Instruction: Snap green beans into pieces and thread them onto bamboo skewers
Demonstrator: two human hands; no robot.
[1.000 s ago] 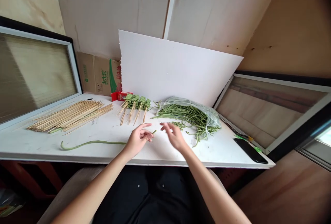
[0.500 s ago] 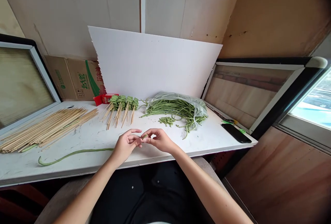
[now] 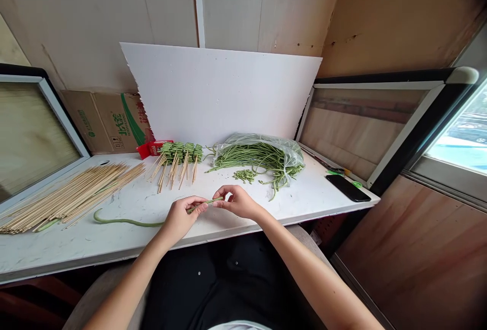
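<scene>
A long green bean (image 3: pixel 125 221) lies across the white table (image 3: pixel 312 195), its right end lifted between my hands. My left hand (image 3: pixel 181 214) is closed on the bean a little back from its tip. The fingers of my right hand (image 3: pixel 238 201) pinch the tip itself. Both hands hover just above the table's front edge. Behind them lie finished skewers of bean pieces (image 3: pixel 178 157), a small heap of cut bean bits (image 3: pixel 244 175) and a clear plastic bag of long beans (image 3: pixel 261 156).
A big pile of bare bamboo skewers (image 3: pixel 68 195) covers the table's left. A black phone (image 3: pixel 347 188) lies at the right end. A white board (image 3: pixel 220 94), a cardboard box (image 3: pixel 106 122) and a red packet (image 3: pixel 149 149) stand at the back. Framed panels flank both sides.
My right hand came in from the cut bits to meet the left at the bean's tip. The bean's right end has been drawn to the right between the hands. The head has turned right.
</scene>
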